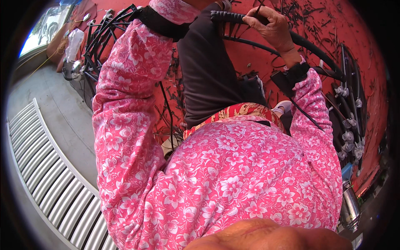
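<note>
So at the top of the frame the right hand (273, 29) has its grip curled around a thick black tube (227, 17) and a thin black strip (259, 7) over the red floor (366, 54), while the left hand is cut off past its pink floral sleeve (125, 96), so can't tell its grip.

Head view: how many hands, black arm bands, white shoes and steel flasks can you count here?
Right hand, closed on a black ribbed tube: 1
Black arm bands, one on each sleeve: 2
White shoe: 1
Steel flask: 1
Total: 5
</note>
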Available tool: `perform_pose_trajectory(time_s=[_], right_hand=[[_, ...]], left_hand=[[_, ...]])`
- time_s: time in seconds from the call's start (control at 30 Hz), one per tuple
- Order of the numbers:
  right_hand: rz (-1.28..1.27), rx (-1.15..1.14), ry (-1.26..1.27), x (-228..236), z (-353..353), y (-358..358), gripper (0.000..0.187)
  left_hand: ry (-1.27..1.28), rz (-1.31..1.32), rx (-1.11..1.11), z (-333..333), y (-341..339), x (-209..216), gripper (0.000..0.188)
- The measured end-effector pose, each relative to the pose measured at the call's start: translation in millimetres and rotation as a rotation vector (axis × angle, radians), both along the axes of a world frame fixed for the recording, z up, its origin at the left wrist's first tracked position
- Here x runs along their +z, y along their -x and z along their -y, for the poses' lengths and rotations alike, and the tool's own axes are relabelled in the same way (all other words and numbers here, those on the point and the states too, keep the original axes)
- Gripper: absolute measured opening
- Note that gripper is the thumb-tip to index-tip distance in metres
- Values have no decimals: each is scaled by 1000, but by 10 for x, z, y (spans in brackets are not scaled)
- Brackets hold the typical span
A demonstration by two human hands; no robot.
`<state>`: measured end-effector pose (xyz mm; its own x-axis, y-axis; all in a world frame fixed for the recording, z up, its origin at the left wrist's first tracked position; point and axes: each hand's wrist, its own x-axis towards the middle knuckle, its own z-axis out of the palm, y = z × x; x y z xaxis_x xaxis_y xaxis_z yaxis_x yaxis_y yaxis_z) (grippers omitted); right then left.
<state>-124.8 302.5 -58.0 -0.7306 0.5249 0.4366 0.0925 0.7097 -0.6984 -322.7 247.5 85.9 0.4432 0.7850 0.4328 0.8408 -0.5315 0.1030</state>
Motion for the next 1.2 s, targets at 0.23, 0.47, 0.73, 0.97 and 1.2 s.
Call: perform_pose_trajectory(time_s=[0.23,0.47,0.73,0.97,1.2], right_hand=[[100,-32,101,53,30,-17,14],[8,91,598,223,46,-30,19],[75,74,412,289,-21,-60,23],[151,-67,272,232,-37,-67,22],[-1,-96,561,302,20,-155,24]], left_hand=[[-123,53,-31,-126,14,-166,27],[-636,185,-23,248,28,-395,22],[167,357,346,848,-177,-1123,32],[280,486,66,446,2,-1568,43],[303,412,172,471,-87,-1575,40]])
